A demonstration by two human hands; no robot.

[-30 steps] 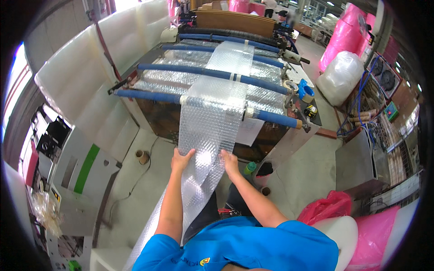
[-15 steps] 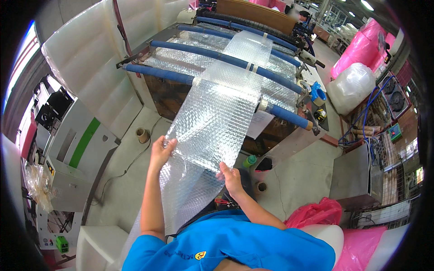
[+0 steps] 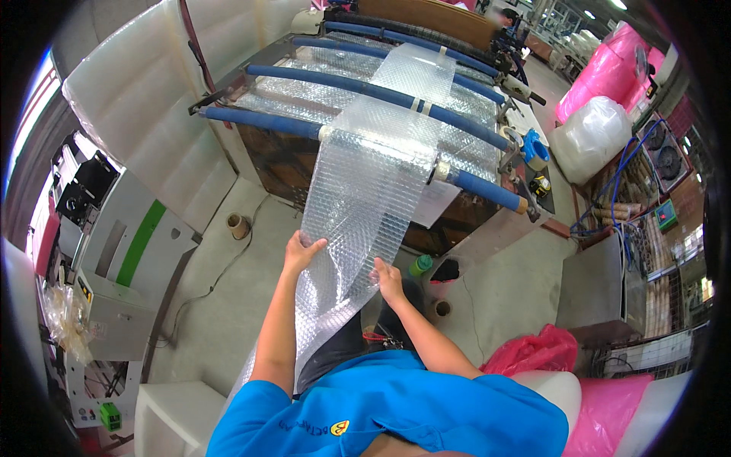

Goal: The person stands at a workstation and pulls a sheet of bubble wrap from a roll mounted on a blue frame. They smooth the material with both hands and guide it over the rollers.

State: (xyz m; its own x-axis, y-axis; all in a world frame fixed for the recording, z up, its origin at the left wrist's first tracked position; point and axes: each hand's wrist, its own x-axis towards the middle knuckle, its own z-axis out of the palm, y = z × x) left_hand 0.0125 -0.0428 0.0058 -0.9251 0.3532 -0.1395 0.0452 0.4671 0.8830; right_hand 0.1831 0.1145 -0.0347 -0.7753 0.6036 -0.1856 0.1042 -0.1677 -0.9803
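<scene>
While a blue shirt (image 3: pixel 396 404) fills the near edge, the left hand (image 3: pixel 301 253) clamps the left border of a clear bubble-wrap sheet (image 3: pixel 369 179), thumb on top, and the right hand (image 3: pixel 389 281) pinches its right border. A green bottle (image 3: pixel 419 265) is just beyond the right hand. Farther on, the sheet lies over the front blue roller (image 3: pixel 487 190) and passes beneath the second roller (image 3: pixel 327 82). Pink-wrapped rolls (image 3: pixel 601 72) stand at the far right.
</scene>
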